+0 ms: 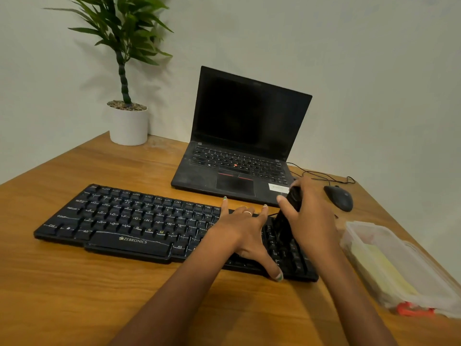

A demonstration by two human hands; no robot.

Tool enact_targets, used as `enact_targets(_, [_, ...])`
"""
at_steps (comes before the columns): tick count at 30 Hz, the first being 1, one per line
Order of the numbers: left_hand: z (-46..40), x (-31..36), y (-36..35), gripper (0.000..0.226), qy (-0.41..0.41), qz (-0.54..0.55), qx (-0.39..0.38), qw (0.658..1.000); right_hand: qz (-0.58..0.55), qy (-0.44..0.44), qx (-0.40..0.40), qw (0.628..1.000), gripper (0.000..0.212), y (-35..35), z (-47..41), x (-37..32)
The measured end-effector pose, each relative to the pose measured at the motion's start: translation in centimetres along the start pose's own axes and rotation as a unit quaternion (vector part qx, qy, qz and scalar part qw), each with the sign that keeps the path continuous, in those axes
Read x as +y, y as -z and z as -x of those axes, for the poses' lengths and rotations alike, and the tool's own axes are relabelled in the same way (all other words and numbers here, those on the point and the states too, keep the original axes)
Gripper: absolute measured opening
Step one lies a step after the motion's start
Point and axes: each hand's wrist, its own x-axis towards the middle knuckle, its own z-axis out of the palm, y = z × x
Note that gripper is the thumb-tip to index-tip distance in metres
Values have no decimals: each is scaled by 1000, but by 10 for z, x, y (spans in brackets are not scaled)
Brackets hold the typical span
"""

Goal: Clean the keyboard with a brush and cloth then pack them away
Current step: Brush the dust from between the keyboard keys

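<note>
Keyboard (139, 221) lies on the worktop (99, 283), left hand (245, 236) pressing it flat with fingers spread, right hand (309, 216) gripping what looks like a black brush (289, 213).

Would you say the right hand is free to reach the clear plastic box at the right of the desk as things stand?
Probably not yet: the right hand grips the brush over the keyboard. The plastic box lies close beside it, with nothing between.

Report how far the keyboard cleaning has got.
Done: nothing shows as finished. In hand: right hand grips the brush over the right end of the keyboard; left hand presses it flat. Left: the cloth wipe, then packing into the box.
</note>
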Motion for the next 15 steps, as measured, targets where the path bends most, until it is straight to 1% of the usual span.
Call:
enact_targets(1, [0,0,0,131,-1,1,2,1000,13,-12,-59,998,25,9,0,-1])
enact_targets(3, [0,-1,0,131,-5,4,3,1000,51,-34,-179,982,28,26,1,-6])
enact_targets(4, [-1,-1,0,131,-6,4,4,1000,65,-38,-213,974,29,32,2,-8])
enact_targets(5, [-1,-1,0,131,-6,3,4,1000,73,-35,-222,972,29,34,3,-11])
enact_targets(6, [-1,0,0,131,-5,3,4,1000,73,-27,-212,974,29,33,3,-12])
enact_targets(7, [-1,0,0,131,-4,3,3,1000,61,-18,-184,981,28,28,2,-13])
enact_targets(9, [0,0,0,131,1,3,-7,1000,29,-1,-94,995,26,13,-1,-13])
enact_targets(11, [0,-2,1,132,1,-7,-20,1000,13,11,-16,1000,25,-4,-5,-9])
enact_targets(13, [-1,-4,1,134,2,-20,-25,999,0,19,23,1000,24,-16,-10,-6])
enact_targets(15, [-1,-5,2,136,3,-24,-22,999,2,23,31,999,25,-21,-12,-3])
